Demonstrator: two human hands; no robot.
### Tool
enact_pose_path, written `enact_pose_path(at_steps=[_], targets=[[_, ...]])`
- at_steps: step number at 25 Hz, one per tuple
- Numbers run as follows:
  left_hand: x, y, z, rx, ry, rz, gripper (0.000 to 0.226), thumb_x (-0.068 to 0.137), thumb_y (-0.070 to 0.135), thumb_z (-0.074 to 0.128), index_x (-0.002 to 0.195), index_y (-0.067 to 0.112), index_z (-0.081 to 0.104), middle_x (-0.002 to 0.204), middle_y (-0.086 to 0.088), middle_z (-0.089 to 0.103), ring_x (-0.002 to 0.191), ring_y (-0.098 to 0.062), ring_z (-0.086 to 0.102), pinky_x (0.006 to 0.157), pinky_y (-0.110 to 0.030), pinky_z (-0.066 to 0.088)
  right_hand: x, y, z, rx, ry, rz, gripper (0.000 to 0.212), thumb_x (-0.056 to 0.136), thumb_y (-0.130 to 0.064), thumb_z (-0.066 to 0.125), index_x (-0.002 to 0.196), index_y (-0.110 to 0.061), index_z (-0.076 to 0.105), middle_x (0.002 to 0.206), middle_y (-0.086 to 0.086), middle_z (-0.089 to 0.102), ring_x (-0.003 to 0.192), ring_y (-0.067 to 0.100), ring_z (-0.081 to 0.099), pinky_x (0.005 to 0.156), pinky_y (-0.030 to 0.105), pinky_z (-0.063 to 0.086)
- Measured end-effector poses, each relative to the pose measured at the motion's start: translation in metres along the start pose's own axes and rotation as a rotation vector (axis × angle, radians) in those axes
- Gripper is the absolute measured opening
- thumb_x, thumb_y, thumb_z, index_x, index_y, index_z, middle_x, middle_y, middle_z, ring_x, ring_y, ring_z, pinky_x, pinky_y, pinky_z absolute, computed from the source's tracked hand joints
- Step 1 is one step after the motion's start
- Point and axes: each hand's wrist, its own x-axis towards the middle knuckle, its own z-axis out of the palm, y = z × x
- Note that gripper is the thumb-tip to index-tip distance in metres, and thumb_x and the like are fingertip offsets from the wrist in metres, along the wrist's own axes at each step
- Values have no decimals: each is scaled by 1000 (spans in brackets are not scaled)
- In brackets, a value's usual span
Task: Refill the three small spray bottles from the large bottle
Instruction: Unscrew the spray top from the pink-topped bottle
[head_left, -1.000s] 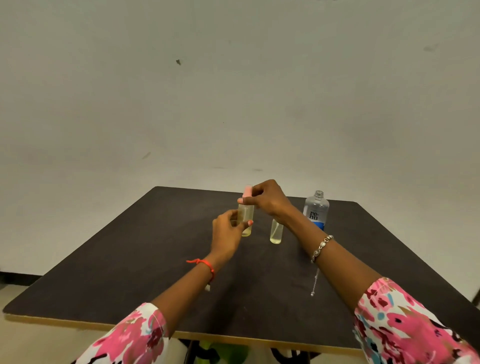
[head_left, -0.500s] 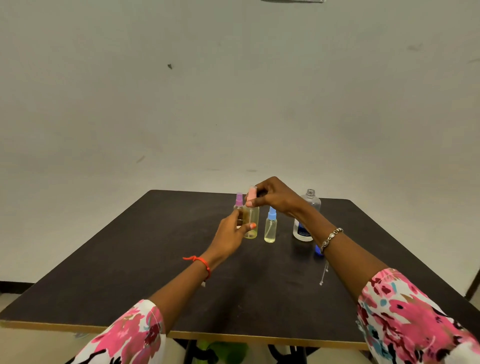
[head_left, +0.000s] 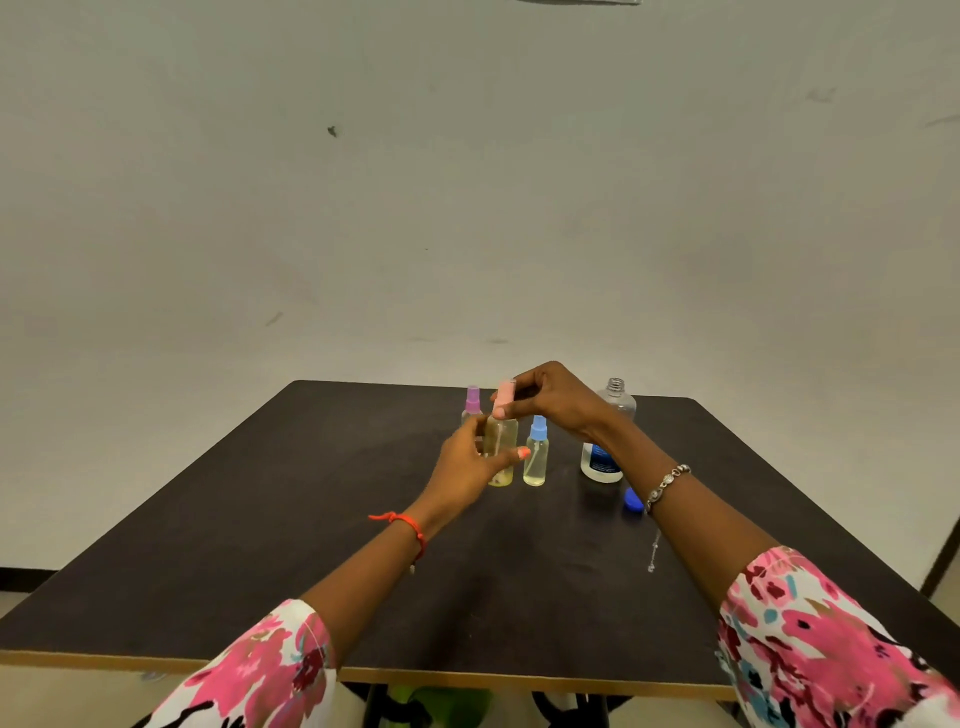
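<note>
Left hand (head_left: 467, 462) wraps the pink-topped spray bottle (head_left: 503, 441), which holds pale yellow liquid, mid-table (head_left: 260, 519). Right hand (head_left: 556, 397) arches above, pinching its pink top (head_left: 505, 395). Just beside it at 3 o'clock stands the blue-topped bottle (head_left: 536, 454), yellowish too. At 10 o'clock is the purple-topped bottle (head_left: 471, 405), body hidden by the left hand. Farther out at 3 o'clock stands the large bottle (head_left: 602, 462), uncapped and partly behind the right wrist, with a blue lid (head_left: 632, 500) at its 5 o'clock.
</note>
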Motion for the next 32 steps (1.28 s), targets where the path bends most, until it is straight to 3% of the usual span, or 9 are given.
enact_pose_path(at_steps=[5, 9, 13, 15, 19, 21, 26, 29, 32], targets=[[4, 2, 4, 13, 84, 30, 42, 82, 14, 66, 121, 6, 52, 121, -13, 59, 114, -24, 55, 92, -31, 45, 2, -4, -1, -105, 21, 19, 31, 74, -21, 74, 81, 8, 68, 62, 13, 62, 57, 16, 53, 60, 25, 44], [4, -3, -2, -46, -11, 25, 41, 85, 11, 61, 124, 8, 50, 122, -12, 58, 116, -24, 55, 93, -31, 46, -1, -8, -4, -83, -30, -29, 21, 71, -6, 75, 87, 6, 69, 87, 25, 68, 79, 28, 62, 76, 33, 51], [0, -5, -1, -102, -61, 11, 39, 86, 9, 59, 124, 9, 50, 122, -9, 58, 112, -19, 56, 91, -28, 45, 0, -9, -14, 63, -179, -2, 57, 71, 13, 65, 123, -6, 50, 106, 28, 64, 98, 35, 62, 87, 37, 52], [1, -5, 1, -79, -43, 14, 40, 86, 10, 60, 125, 9, 49, 123, -10, 57, 114, -20, 55, 93, -29, 45, 2, -10, -12, 10, -180, -1, 62, 74, 4, 68, 129, -12, 42, 109, 27, 63, 97, 33, 61, 87, 35, 51], [0, -3, 6, -7, -27, 14, 45, 84, 10, 62, 127, 7, 47, 125, -11, 57, 118, -23, 53, 102, -37, 45, 5, -15, -1, -386, -36, 12, 52, 74, -32, 73, 118, -11, 54, 105, 6, 53, 90, 17, 52, 65, 16, 43], [-2, -3, 7, 12, -27, 3, 46, 84, 10, 62, 128, 6, 47, 125, -12, 57, 118, -24, 53, 103, -39, 44, 4, -16, -1, -404, -61, -2, 48, 74, -23, 74, 116, -9, 56, 103, 7, 53, 88, 16, 52, 62, 14, 43], [-2, -5, 5, 20, -25, -3, 44, 84, 10, 62, 126, 7, 48, 125, -11, 57, 117, -21, 53, 97, -32, 44, -1, -18, -10, -197, -250, -49, 57, 70, 4, 71, 121, -7, 48, 93, 14, 62, 83, 22, 59, 80, 34, 52], [-2, -5, 5, 10, -23, -14, 45, 85, 10, 61, 127, 7, 47, 127, -11, 55, 120, -23, 50, 99, -35, 42, 2, -19, -6, -316, -177, -64, 46, 76, -17, 72, 117, -8, 54, 99, 13, 62, 88, 19, 56, 72, 21, 47], [-2, -5, 4, 2, -17, -27, 42, 84, 10, 61, 124, 6, 49, 125, -12, 56, 118, -24, 53, 99, -36, 44, 4, -18, -3, -457, -125, 21, 33, 81, -33, 66, 89, -1, 64, 75, 7, 63, 64, 14, 58, 55, 14, 42]])
